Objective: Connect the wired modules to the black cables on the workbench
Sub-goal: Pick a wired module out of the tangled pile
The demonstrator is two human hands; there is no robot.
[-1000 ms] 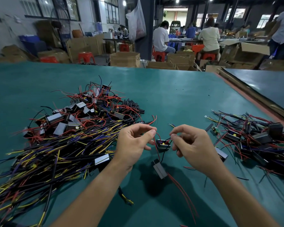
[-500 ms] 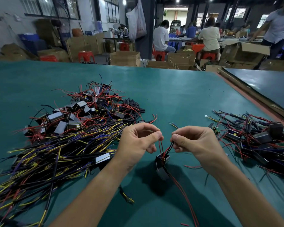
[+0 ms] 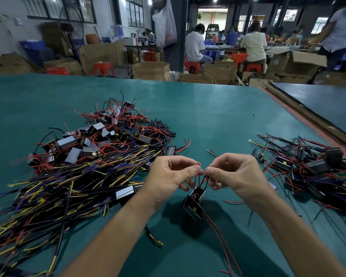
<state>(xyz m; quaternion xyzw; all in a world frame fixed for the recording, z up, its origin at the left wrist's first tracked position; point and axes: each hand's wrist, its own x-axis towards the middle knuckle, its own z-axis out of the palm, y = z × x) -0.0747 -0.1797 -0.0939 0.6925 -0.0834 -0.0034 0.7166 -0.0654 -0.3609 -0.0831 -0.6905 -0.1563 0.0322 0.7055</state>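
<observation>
Two small black wired modules (image 3: 195, 203) hang together just above the green workbench (image 3: 208, 120), dangling by their thin red and black wires. My left hand (image 3: 168, 177) pinches a red wire end between thumb and forefinger. My right hand (image 3: 235, 173) pinches the neighbouring wire ends, fingertips almost touching the left ones. Long red leads trail from the modules toward me. A large heap of black cables (image 3: 58, 188) with yellow, blue and red ends lies left of my hands, with loose modules (image 3: 88, 140) piled behind it.
A second pile of wired modules (image 3: 308, 166) lies to the right. Short black tubing pieces (image 3: 162, 128) sit behind the left heap. A darker bench (image 3: 328, 104) adjoins at the right. People sit among cardboard boxes beyond the far edge.
My hands have drawn closer together and risen slightly. The modules that lay apart on the bench a second ago now hang bunched below my fingertips by their wires.
</observation>
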